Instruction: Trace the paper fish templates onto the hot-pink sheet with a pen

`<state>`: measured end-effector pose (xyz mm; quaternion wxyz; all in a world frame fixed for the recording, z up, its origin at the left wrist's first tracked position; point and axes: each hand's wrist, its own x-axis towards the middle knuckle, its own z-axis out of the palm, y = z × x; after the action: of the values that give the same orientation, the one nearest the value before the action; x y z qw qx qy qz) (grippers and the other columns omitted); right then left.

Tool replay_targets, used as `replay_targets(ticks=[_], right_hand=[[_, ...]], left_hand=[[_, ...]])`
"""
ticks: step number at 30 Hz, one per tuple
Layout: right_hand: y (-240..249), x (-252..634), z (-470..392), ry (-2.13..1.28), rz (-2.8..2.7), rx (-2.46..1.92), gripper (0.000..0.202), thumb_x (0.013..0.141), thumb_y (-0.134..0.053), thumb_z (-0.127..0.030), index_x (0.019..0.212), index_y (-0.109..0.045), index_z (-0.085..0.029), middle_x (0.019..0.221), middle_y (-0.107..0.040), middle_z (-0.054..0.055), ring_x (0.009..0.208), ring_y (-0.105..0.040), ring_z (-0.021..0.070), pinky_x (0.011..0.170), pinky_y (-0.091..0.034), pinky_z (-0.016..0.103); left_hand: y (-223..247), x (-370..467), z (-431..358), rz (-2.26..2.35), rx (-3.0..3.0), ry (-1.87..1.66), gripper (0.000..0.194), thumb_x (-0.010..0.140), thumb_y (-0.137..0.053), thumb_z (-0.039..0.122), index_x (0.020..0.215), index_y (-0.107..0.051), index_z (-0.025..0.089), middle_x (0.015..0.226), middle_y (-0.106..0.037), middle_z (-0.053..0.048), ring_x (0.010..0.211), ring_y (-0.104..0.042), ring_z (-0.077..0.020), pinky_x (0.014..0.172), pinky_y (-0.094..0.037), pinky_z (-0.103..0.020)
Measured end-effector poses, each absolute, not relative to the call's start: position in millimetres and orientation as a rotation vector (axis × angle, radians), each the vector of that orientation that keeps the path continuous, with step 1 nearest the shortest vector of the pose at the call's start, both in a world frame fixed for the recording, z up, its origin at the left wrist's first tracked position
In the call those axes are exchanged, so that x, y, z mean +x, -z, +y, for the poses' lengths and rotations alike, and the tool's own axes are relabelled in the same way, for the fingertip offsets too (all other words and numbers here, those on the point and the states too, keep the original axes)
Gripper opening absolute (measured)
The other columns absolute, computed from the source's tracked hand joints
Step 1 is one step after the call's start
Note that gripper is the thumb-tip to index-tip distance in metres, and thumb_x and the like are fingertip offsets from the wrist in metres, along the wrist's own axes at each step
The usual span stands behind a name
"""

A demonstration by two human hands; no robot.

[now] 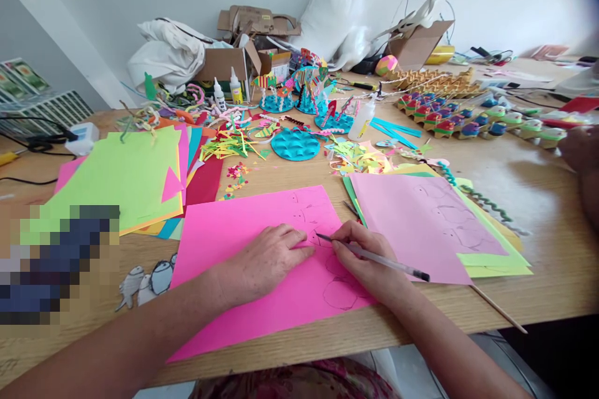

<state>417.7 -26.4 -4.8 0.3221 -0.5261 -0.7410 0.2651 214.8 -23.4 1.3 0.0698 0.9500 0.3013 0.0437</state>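
Observation:
A sheet of bright pink paper lies in front of me, with pen outlines of several fish down its right side. My right hand grips a pen, its tip touching the sheet on one outline. My left hand lies flat on the pink paper with fingers stretched out, just left of the pen tip. To the right, a paler pink sheet with similar fish drawings rests on green and yellow papers. Several fish cutouts lie left of the bright pink paper, partly hidden by my left forearm.
A stack of coloured papers lies at the left. Behind are paper scraps, a blue scalloped disc, glue bottles and painted egg-carton pieces. A thin stick lies near the front edge. Another person's hand is at far right.

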Motion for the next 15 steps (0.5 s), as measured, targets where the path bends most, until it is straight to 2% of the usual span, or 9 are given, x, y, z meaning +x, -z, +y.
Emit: replay_targets(ticks=[15], right_hand=[[10.8,414.1,-25.2,-0.833,-2.016,-1.354,0.009,0.074,-0.044,-0.02,0.072,-0.052,-0.018,0.059,-0.06,0.0,0.053,-0.053,0.0123,0.05,-0.039,0.023]], left_hand=[[-1.9,213.6,-21.8,0.844,2.793,-0.196,0.022,0.091,-0.04,0.015,0.108,-0.053,0.013,0.108,-0.054,-0.008,0.102,-0.046,-0.0187,0.089,-0.041,-0.032]])
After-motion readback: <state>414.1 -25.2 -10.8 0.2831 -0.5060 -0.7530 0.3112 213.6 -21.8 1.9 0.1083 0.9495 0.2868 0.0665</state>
